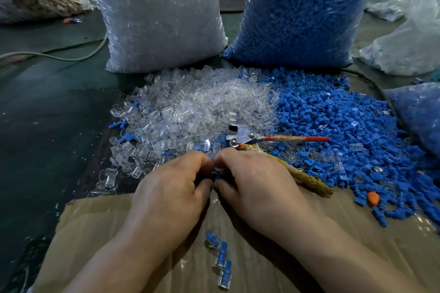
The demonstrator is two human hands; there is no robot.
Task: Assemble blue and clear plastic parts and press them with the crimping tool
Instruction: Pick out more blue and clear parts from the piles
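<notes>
I see both hands low over the far edge of the cardboard sheet [114,233], knuckles up and fingertips meeting. The left hand [171,188] and the right hand [257,183] are each curled tight, and together they pinch a small blue part [217,175] between them. Whether a clear piece is tucked in there too, I cannot tell.

Just beyond the right hand lies the crimping tool [247,137]. Its metal head rests where the two loose heaps meet. One red handle points right, and the other, wrapped in yellowish cloth, runs along the outer side of the right hand.

The heap of clear parts [202,107] spreads off the sheet's far edge to the left, and the heap of blue parts [345,126] is to the right, spilling down the right edge. Behind them stand a bag of clear parts [157,14], labelled SJ 017, and a bag of blue parts [300,12].

Four assembled pieces [221,259], blue inside clear, lie in a loose line on the cardboard between my view of the two forearms. A single orange piece [372,198] sits among the blue ones at the right.
</notes>
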